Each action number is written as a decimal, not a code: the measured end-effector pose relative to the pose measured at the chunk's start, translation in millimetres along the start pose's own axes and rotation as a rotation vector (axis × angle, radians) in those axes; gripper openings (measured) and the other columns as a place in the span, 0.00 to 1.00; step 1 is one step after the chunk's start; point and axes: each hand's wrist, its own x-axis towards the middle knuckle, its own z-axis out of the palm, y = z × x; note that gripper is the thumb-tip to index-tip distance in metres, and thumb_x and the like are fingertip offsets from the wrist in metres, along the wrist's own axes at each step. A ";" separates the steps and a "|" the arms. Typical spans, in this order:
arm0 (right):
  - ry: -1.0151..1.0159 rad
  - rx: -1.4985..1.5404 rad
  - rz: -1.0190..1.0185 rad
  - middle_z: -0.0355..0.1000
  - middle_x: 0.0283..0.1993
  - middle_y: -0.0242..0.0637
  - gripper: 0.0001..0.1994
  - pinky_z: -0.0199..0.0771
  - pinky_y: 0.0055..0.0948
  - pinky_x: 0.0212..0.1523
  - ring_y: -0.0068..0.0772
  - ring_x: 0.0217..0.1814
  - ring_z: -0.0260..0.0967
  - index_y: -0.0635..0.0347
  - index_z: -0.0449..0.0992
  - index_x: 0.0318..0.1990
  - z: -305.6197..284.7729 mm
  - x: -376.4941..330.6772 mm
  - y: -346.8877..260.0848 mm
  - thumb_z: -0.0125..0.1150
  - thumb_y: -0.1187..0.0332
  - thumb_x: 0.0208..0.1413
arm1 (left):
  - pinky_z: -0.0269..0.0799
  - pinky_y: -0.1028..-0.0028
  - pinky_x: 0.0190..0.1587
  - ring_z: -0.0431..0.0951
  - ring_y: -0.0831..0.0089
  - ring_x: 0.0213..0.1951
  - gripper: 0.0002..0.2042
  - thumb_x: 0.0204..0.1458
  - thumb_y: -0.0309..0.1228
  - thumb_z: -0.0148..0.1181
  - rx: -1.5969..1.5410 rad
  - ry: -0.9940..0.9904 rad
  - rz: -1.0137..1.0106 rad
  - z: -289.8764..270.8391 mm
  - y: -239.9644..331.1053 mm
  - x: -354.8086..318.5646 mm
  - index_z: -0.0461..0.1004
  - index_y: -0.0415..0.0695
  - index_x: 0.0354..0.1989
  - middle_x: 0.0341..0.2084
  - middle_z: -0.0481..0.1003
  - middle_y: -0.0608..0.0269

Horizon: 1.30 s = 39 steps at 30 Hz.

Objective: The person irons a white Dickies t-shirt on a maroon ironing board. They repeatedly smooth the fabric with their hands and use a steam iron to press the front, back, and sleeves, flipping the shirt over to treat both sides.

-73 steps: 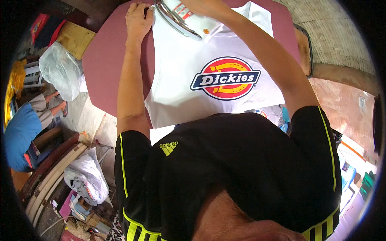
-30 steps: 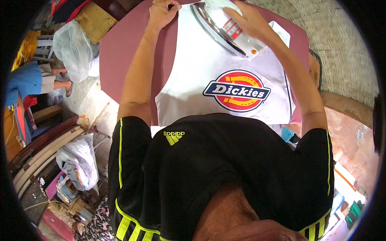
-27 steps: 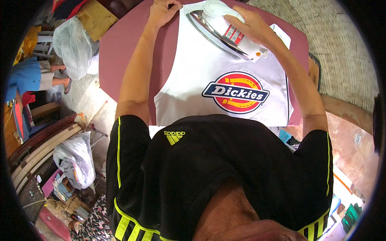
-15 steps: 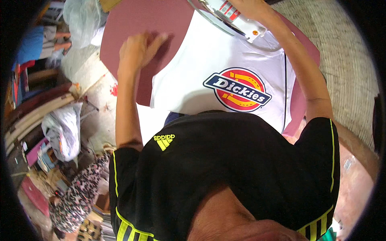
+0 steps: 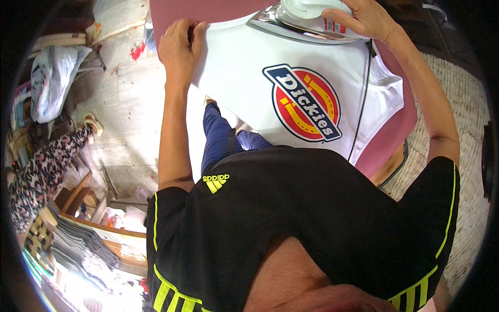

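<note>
A white shirt (image 5: 234, 67) with a large red, yellow and dark blue printed emblem (image 5: 306, 104) is spread over a maroon padded board (image 5: 174, 10). My right hand (image 5: 366, 21) is closed on the handle of a pale clothes iron (image 5: 304, 26) with a shiny metal base. The iron rests on the far part of the shirt, its tip toward the left. At the shirt's far left edge, my left hand (image 5: 179, 52) has its fingers curled, with thumb and fingertips at the fabric. A thin black cord (image 5: 359, 114) runs across the shirt's right side.
On the left, a person in patterned clothing (image 5: 41, 161) is near a grey-white plastic bag (image 5: 54, 80). Stacked folded cloth (image 5: 86, 249) lies at the lower left. A ridged pale surface (image 5: 452, 104) lies right of the board.
My left hand has moved from over the bare maroon board to the shirt's edge, and its fingers have curled. The view has turned; the iron stays in my right hand.
</note>
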 end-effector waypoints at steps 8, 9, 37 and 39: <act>-0.010 -0.055 -0.043 0.71 0.23 0.48 0.14 0.71 0.39 0.27 0.50 0.26 0.75 0.62 0.72 0.32 28.6 57.7 -40.8 0.65 0.60 0.55 | 0.66 0.59 0.47 0.72 0.56 0.42 0.07 0.56 0.35 0.63 0.264 0.035 -0.020 -36.7 7.9 -45.2 0.79 0.46 0.38 0.37 0.74 0.55; 0.006 -0.059 -0.075 0.71 0.23 0.48 0.14 0.71 0.39 0.27 0.50 0.26 0.75 0.62 0.72 0.32 33.2 63.5 -43.5 0.65 0.59 0.55 | 0.64 0.58 0.49 0.70 0.56 0.44 0.07 0.56 0.34 0.63 0.185 0.084 -0.041 -37.5 1.2 -54.9 0.79 0.46 0.38 0.38 0.73 0.56; 0.298 0.401 0.561 0.76 0.29 0.37 0.17 0.75 0.35 0.37 0.29 0.36 0.76 0.68 0.75 0.41 1.9 22.7 -111.3 0.56 0.58 0.65 | 0.62 0.48 0.56 0.67 0.48 0.61 0.31 0.50 0.50 0.66 -0.361 -0.309 0.213 33.4 215.6 -127.2 0.72 0.45 0.59 0.51 0.74 0.47; 0.401 0.009 0.491 0.74 0.27 0.39 0.17 0.72 0.31 0.35 0.27 0.33 0.72 0.68 0.74 0.41 -17.4 -29.8 -101.9 0.57 0.58 0.64 | 0.58 0.42 0.61 0.67 0.49 0.61 0.33 0.56 0.53 0.60 -0.463 -0.445 0.525 56.5 251.9 -145.6 0.66 0.47 0.66 0.62 0.67 0.45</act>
